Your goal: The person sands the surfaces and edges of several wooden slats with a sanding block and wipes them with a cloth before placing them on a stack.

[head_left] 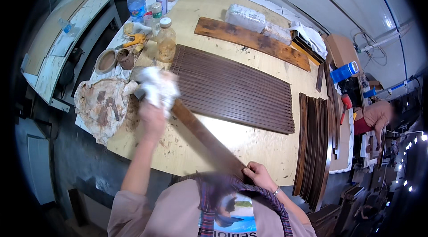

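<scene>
A white cloth (pixel 158 89), smeared by motion, is bunched in my left hand (pixel 152 118) at the far end of a brown wooden slat (pixel 203 135). The slat slants across the table's front from the cloth down to my body. My right hand (pixel 259 175) grips its near end, thumb on top. Beyond the slat lies a row of dark brown slats (pixel 236 87) set side by side. Left of the cloth, a stained rag (pixel 100 107) with brown smears hangs partly over the table edge.
Bottles (pixel 166 43), a round bowl (pixel 107 61) and a yellow-handled tool (pixel 132 40) stand at the back left. A wide brown board (pixel 249 43) lies at the back. Stacked dark slats (pixel 314 143) and a red mallet (pixel 345 105) are on the right. A person (pixel 374 116) bends farther right.
</scene>
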